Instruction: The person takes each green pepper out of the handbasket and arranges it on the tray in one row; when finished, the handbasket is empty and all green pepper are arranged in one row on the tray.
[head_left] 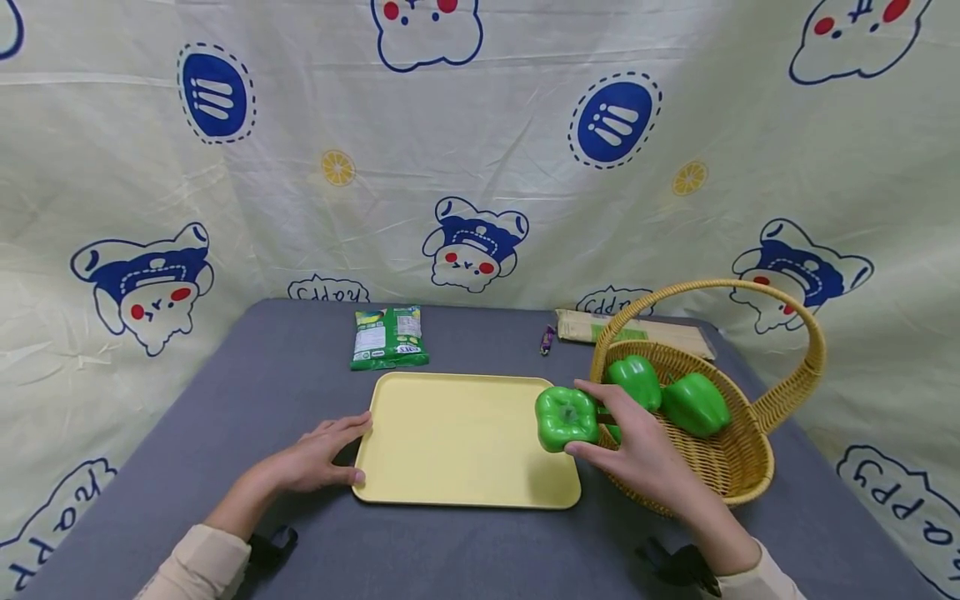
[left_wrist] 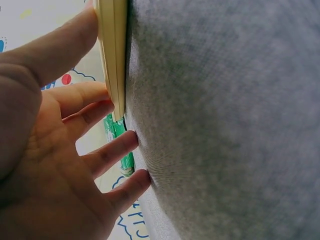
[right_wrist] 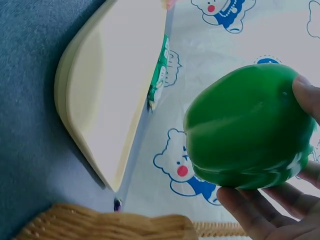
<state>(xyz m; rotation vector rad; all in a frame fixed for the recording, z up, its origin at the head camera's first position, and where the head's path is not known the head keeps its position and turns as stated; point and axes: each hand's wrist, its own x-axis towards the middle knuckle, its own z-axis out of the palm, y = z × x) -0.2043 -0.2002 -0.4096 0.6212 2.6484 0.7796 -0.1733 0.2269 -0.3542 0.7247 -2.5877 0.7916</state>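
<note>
My right hand (head_left: 648, 454) grips a green bell pepper (head_left: 566, 418) between thumb and fingers, above the tray's right end. In the right wrist view that bell pepper (right_wrist: 250, 127) hangs clear of the tray. A pale yellow rectangular tray (head_left: 465, 442) lies on the table. At its left edge rests my left hand (head_left: 318, 457), its thumb and fingertips touching the rim and the fingers spread fairly straight. To the right, a wicker basket (head_left: 738, 458) with a tall handle holds two more green bell peppers (head_left: 696, 405); another bit of green shows behind my right hand.
Behind the tray lies a green snack packet (head_left: 389, 338). A small purple wrapped item (head_left: 547, 340) and a flat tan package (head_left: 667, 335) are at the back right, the package partly behind the basket. A printed white curtain (head_left: 480, 125) hangs behind the grey-covered table (head_left: 420, 546).
</note>
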